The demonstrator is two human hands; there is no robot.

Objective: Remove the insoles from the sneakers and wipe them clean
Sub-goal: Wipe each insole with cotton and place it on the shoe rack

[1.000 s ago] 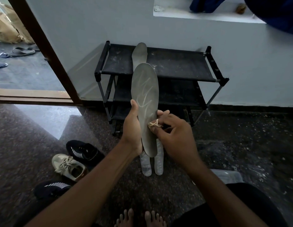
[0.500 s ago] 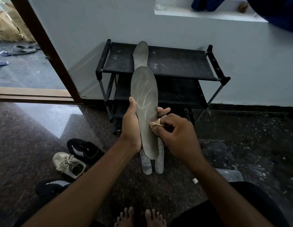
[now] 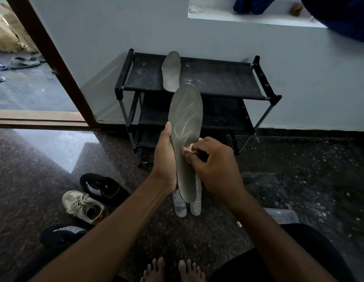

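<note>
2 floor insoles [image 3: 180, 208] half hidden, box [image 3: 284, 215] partly covered

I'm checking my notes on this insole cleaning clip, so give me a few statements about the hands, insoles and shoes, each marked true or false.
1. The left hand grips the grey insole along its edge. True.
2. The right hand presses a small cloth against that insole. True.
3. A sneaker sits on top of the shoe rack. False: a second insole lies there.
4. Every sneaker on the floor is black. False: a beige sneaker lies beside a black sneaker.
5. The person wears socks. False: the feet are bare.
</note>
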